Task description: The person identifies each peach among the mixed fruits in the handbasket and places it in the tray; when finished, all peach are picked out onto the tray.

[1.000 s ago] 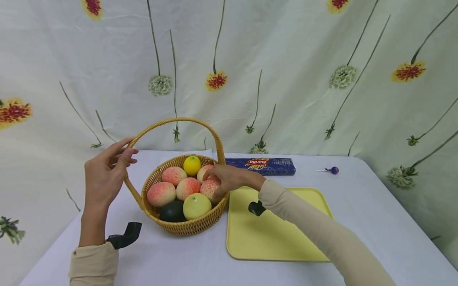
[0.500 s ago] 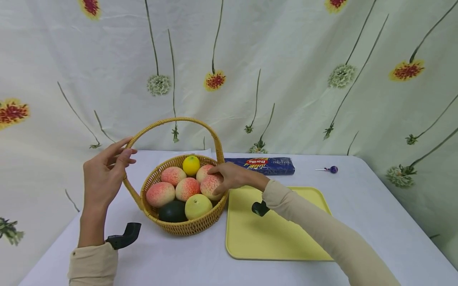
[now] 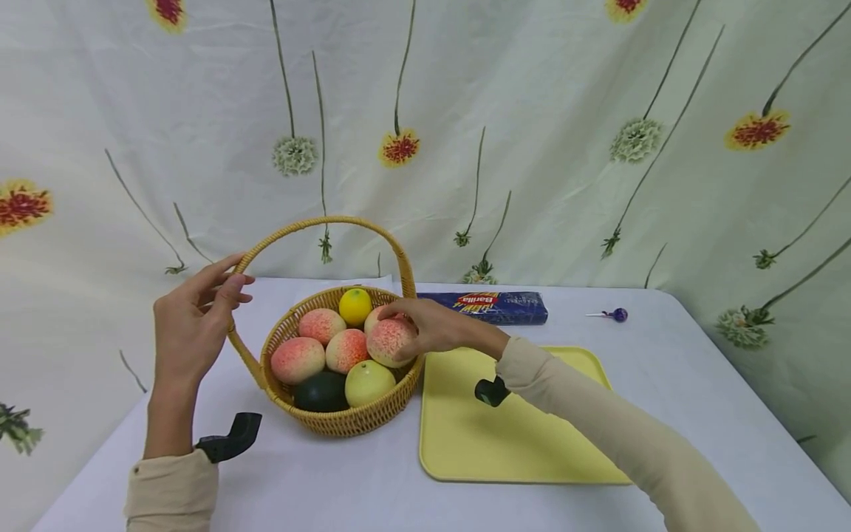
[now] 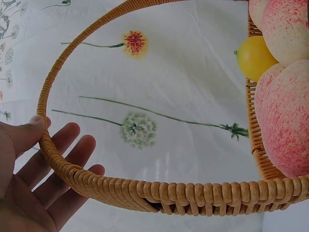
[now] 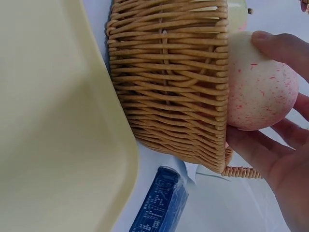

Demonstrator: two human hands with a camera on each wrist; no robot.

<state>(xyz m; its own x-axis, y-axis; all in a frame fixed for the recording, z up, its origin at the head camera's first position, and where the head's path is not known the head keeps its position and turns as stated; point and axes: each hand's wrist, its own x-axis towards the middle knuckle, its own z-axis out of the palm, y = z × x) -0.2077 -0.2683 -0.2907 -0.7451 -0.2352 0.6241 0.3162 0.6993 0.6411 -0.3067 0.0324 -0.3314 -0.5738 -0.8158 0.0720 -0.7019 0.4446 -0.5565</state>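
Note:
A wicker basket [image 3: 359, 423] with a tall arched handle [image 3: 323, 220] stands left of centre, filled with fruit. At the handle's left side, my left hand [image 3: 193, 325] pinches it between thumb and fingers. My right hand [image 3: 435, 325] grips a pink-and-cream peach [image 3: 389, 341] at the basket's right rim; in the right wrist view the thumb and fingers curl round this peach [image 5: 260, 87]. Around it lie several other peaches [image 3: 298, 360], a yellow lemon-like fruit [image 3: 355, 307], a pale green round fruit [image 3: 369, 383] and a dark green oval fruit [image 3: 321, 392].
A yellow tray [image 3: 505, 451] lies right of the basket, under the right forearm. Behind it is a blue Barilla pasta pack [image 3: 512, 308]. A purple lollipop [image 3: 619, 315] lies at the back right. A flowered cloth [image 3: 532, 148] hangs behind the table.
My right hand has closed round the peach and raised it slightly within the basket, drawing a little to the right. The left hand stays on the handle.

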